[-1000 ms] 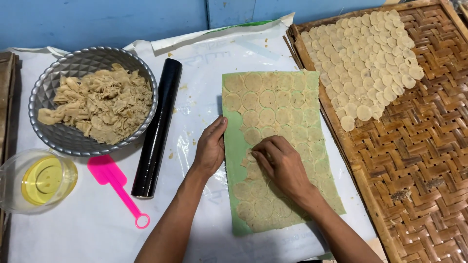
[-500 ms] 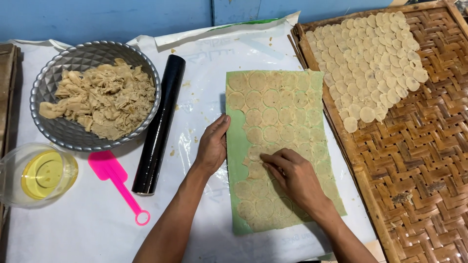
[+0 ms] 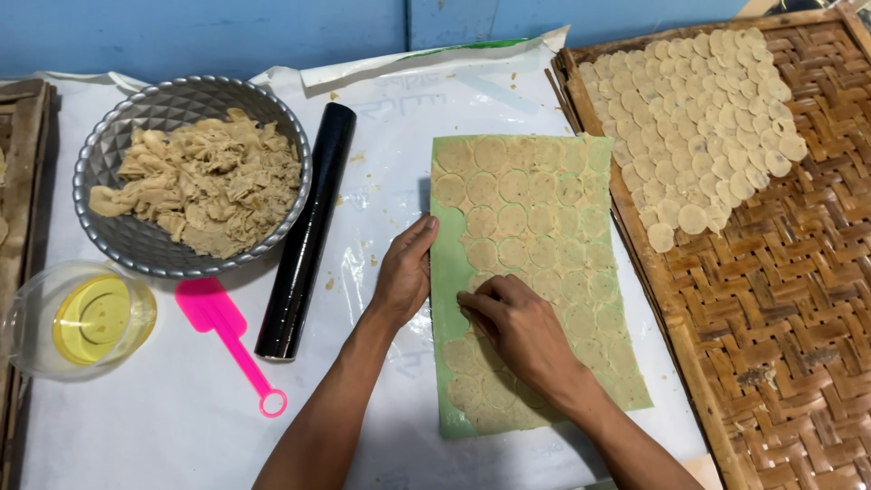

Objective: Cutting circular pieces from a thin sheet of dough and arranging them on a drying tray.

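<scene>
Near the surface's left edge I see a grey metal bowl of dough scraps (image 3: 192, 177). At the centre, my left hand (image 3: 405, 272) lies flat, fingers together, on the green rectangular sheet of cut dough rounds (image 3: 535, 227); my right hand (image 3: 519, 325) pinches one round.

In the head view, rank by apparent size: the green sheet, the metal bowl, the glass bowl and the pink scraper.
1. Green sheet, largest.
2. Metal bowl.
3. Glass bowl.
4. Pink scraper: as long as the glass bowl is wide, but much slimmer.

Bright, even light; soft shadows.
</scene>
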